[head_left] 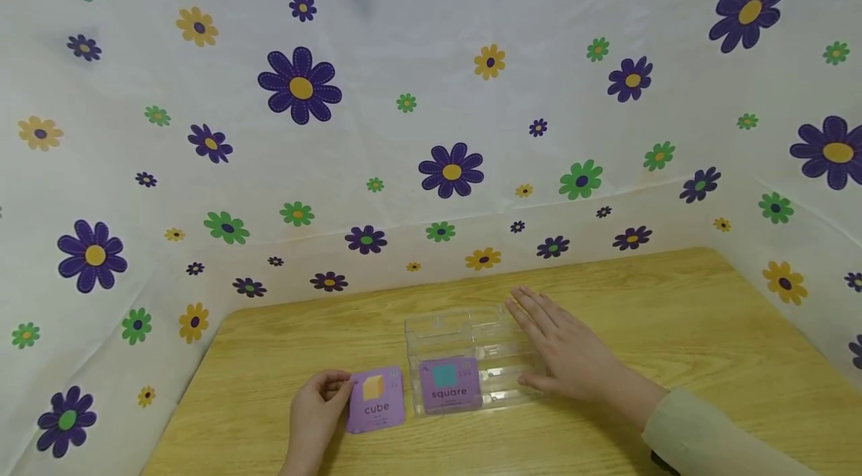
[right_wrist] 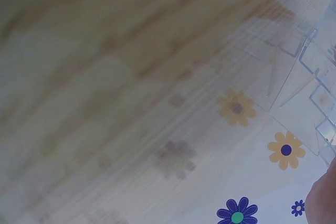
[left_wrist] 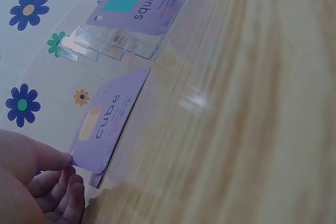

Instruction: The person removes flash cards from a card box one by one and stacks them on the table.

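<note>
A purple card reading "cube" (head_left: 375, 400) is pinched at its left edge between the thumb and fingers of my left hand (head_left: 315, 416). In the left wrist view it tilts up off the table, with a dark edge showing beneath it. Just to its right stands a clear plastic tiered rack (head_left: 441, 345). A purple "square" card (head_left: 450, 385) leans in the rack's front left slot. My right hand (head_left: 566, 352) lies along the rack's right side, fingers extended toward the back and thumb near the front. Only a bit of that hand (right_wrist: 323, 198) shows in the right wrist view.
The wood-grain table (head_left: 673, 326) carries the rack and the card. A white cloth with printed flowers (head_left: 377, 147) hangs behind the table and along both sides.
</note>
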Tool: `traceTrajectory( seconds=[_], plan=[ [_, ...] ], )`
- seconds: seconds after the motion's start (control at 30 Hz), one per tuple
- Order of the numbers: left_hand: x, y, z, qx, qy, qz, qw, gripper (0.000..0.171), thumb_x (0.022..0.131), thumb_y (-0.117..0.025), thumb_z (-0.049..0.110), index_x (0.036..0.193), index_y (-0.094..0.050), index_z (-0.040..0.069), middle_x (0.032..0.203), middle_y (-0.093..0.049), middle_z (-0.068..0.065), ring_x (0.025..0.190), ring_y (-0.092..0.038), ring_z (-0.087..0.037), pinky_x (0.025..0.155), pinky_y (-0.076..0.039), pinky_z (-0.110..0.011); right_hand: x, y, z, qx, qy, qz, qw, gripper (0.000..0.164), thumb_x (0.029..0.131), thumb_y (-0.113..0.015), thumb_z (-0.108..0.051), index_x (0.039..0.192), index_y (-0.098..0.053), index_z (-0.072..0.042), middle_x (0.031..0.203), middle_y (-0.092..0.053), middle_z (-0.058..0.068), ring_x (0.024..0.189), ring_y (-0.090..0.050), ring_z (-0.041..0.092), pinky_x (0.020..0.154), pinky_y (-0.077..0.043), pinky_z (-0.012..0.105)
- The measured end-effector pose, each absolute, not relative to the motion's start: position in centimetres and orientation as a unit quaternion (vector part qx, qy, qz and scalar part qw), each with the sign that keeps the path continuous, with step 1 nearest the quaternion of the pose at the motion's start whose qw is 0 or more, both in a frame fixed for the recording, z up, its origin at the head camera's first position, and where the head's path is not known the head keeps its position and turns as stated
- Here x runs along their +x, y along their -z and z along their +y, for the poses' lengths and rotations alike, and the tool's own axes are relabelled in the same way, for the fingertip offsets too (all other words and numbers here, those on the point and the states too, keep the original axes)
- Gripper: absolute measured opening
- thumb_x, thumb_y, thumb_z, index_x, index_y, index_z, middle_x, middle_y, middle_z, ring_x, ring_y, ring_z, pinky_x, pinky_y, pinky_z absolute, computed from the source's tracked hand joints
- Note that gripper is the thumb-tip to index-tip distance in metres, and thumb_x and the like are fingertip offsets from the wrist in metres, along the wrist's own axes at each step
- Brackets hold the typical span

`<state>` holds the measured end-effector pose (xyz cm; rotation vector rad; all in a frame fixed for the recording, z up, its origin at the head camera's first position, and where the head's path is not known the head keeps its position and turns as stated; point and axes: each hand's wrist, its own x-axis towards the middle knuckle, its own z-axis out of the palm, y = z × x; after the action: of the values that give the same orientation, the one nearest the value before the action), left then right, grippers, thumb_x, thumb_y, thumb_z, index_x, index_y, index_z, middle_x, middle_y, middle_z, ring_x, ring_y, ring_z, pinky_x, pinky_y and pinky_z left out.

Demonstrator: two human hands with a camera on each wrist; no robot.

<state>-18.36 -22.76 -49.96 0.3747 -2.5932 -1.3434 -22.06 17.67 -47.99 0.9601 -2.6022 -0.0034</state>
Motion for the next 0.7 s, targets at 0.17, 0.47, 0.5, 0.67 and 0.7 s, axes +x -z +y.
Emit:
traceTrajectory(
  seconds=[0.17,0.47,0.5,0.67,0.7],
  plan=[
    [-18.39,49.94,-22.81,0.125,0.448,-0.88,0.1,0.017,0.094,-0.075,0.004,0.107,-0.075,-0.007,0.092,-0.076,-0.014,0.077,-0.062,-0.01,0.063,-0.05,-0.014,-22.12,48.16,17.7,0.344,-0.007,-0.918,0.196,0.113,0.089,-0.069,-0.071,0.166,-0.024,-0.001,0.175,-0.025,0.02,0.16,-0.031,0.039,0.133,0.005,0.032],
    [-18.34,50.05,-22.89,0.127,0.451,-0.877,0.103,0.017,0.094,-0.075,0.006,0.106,-0.075,-0.007,0.09,-0.075,-0.012,0.074,-0.061,-0.008,0.062,-0.049,-0.015,-22.05,48.21,17.72,0.346,-0.006,-0.914,0.211,0.113,0.088,-0.071,-0.07,0.166,-0.026,-0.002,0.173,-0.03,0.021,0.159,-0.033,0.039,0.134,-0.013,0.04],
    [-18.34,50.06,-22.89,0.127,0.451,-0.877,0.103,0.017,0.094,-0.076,0.006,0.106,-0.075,-0.007,0.09,-0.075,-0.012,0.074,-0.061,-0.008,0.062,-0.049,-0.015,-22.06,48.2,17.72,0.346,-0.007,-0.915,0.207,0.113,0.089,-0.071,-0.07,0.166,-0.026,-0.002,0.173,-0.029,0.02,0.159,-0.032,0.039,0.134,-0.011,0.039],
    [-18.34,49.97,-22.88,0.13,0.455,-0.875,0.099,0.018,0.094,-0.075,0.007,0.107,-0.075,-0.007,0.091,-0.075,-0.012,0.075,-0.06,-0.008,0.062,-0.049,-0.015,-22.08,48.02,17.68,0.344,-0.008,-0.921,0.185,0.113,0.09,-0.069,-0.07,0.166,-0.024,-0.001,0.175,-0.025,0.02,0.16,-0.03,0.039,0.135,-0.011,0.04],
    [-18.33,49.91,-22.88,0.131,0.458,-0.874,0.098,0.018,0.095,-0.075,0.007,0.107,-0.074,-0.007,0.091,-0.075,-0.012,0.075,-0.06,-0.008,0.062,-0.049,-0.015,-22.1,48.03,17.67,0.344,-0.009,-0.92,0.186,0.113,0.089,-0.07,-0.07,0.167,-0.024,-0.001,0.175,-0.025,0.02,0.16,-0.03,0.039,0.136,-0.007,0.038]
  ],
)
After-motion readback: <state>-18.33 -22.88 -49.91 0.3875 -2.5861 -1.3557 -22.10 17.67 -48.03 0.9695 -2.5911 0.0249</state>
